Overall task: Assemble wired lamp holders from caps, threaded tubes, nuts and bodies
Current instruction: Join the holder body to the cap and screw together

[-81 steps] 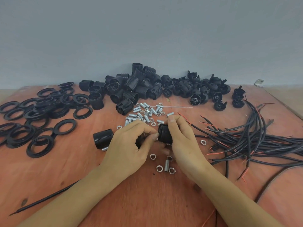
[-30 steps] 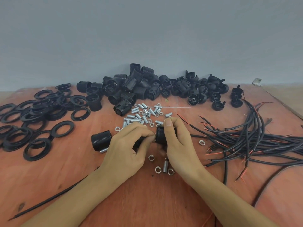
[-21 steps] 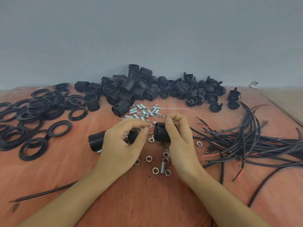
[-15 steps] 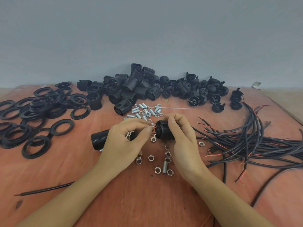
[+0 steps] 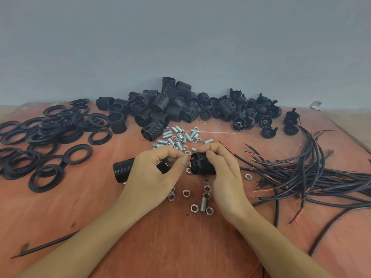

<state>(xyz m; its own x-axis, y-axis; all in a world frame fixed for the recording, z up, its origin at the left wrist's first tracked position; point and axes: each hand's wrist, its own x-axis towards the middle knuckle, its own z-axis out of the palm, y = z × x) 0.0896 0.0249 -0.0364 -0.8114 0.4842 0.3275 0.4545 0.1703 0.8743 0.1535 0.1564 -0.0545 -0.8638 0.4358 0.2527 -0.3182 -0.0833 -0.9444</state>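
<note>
Open room lies along the near edge of the surface (image 5: 180,247), around both forearms. Rings (image 5: 46,141) crowd the left edge, loose bodies (image 5: 160,109) and caps (image 5: 241,113) the far edge, and wires (image 5: 301,173) the right edge. At mid-surface, the right hand (image 5: 225,177) grips a ribbed black body (image 5: 201,165) lying sideways, end face leftward. The left hand (image 5: 154,175) pinches a red wire tip (image 5: 190,158) at that face. Nuts (image 5: 186,192) lie just nearward.

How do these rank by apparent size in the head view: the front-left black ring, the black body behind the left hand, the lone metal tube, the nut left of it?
1. black ring
2. black body, partly hidden by the left hand, so ring versus body is unsure
3. metal tube
4. nut
</note>
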